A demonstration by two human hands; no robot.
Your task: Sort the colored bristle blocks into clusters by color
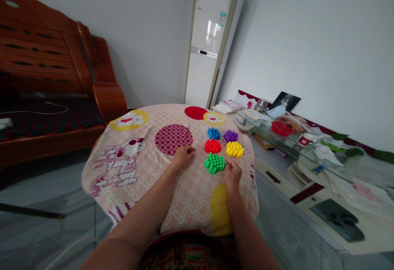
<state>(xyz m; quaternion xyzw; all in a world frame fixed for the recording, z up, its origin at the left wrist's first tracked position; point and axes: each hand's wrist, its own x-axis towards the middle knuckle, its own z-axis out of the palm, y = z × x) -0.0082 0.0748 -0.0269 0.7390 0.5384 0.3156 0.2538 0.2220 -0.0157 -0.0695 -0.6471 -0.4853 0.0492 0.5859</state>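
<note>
Five groups of small knobbed plastic pieces sit on the right half of a cloth-covered table. The green pieces (214,163) are nearest me, with the red pieces (213,146) and yellow pieces (234,149) behind them. Farther back are the blue pieces (213,133) and purple pieces (230,136). My right hand (233,173) is at the right edge of the green group, thumb and finger brought together; anything between them is too small to make out. Left of the red and green groups, my left hand (184,155) rests on the cloth, fingers loosely bent and slightly apart, holding nothing visible.
A pink patterned tablecloth (191,196) covers the round table. To the right stands a low glass-topped cabinet (277,147) crowded with papers, bags and a red bowl (281,128). A wooden sofa (46,69) is at the left, and a tall white appliance (205,36) stands at the back.
</note>
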